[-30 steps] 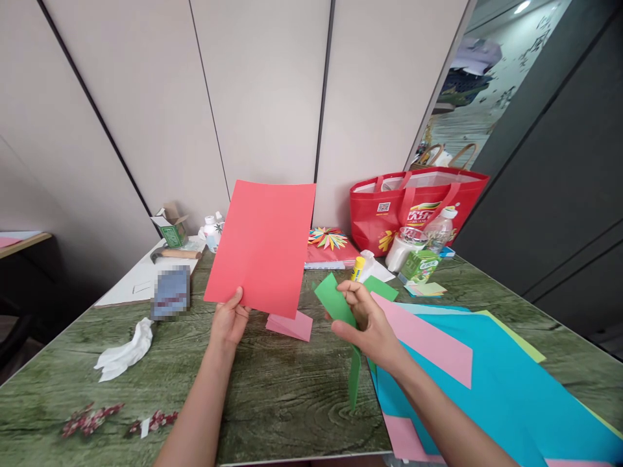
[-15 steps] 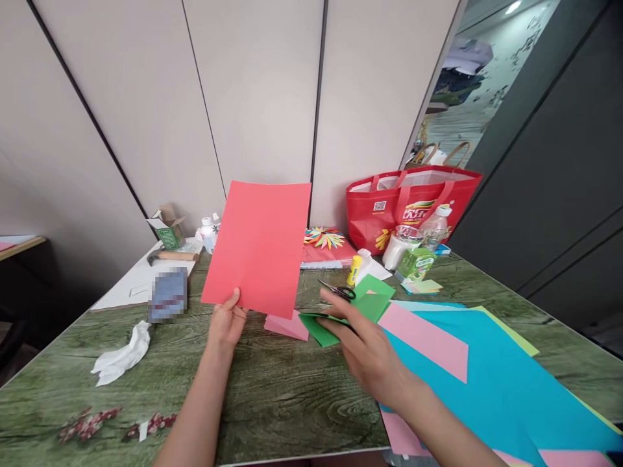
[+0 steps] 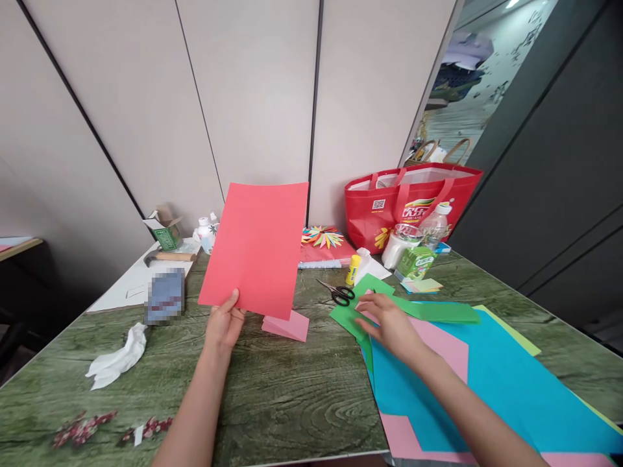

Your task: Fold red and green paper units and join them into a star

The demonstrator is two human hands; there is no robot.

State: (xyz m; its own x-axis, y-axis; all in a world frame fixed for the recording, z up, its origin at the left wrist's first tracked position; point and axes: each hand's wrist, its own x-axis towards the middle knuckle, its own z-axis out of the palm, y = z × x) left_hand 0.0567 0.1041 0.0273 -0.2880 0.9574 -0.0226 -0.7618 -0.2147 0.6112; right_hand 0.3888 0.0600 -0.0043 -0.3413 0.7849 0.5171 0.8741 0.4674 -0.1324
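Observation:
My left hand (image 3: 224, 324) pinches the bottom edge of a red sheet of paper (image 3: 256, 246) and holds it upright above the green wood-grain table (image 3: 272, 389). My right hand (image 3: 389, 324) lies flat, fingers stretched, on a green paper piece (image 3: 413, 310) that rests on the pile of blue (image 3: 487, 383) and pink (image 3: 440, 344) sheets. Black-handled scissors (image 3: 338, 293) lie just left of the green paper. A folded pink piece (image 3: 287, 325) sits on the table under the red sheet.
A red tote bag (image 3: 409, 201), a bottle (image 3: 433, 227), a green carton (image 3: 416, 263), a yellow glue stick (image 3: 354, 269) and a paper star (image 3: 321, 237) stand at the back. A crumpled tissue (image 3: 117, 357), a small box (image 3: 163, 230) and white boards (image 3: 131, 282) lie left.
My right hand lowered the green paper from the air onto the blue and pink sheets and now lies flat on it. The scissors came into view. The red sheet stayed up.

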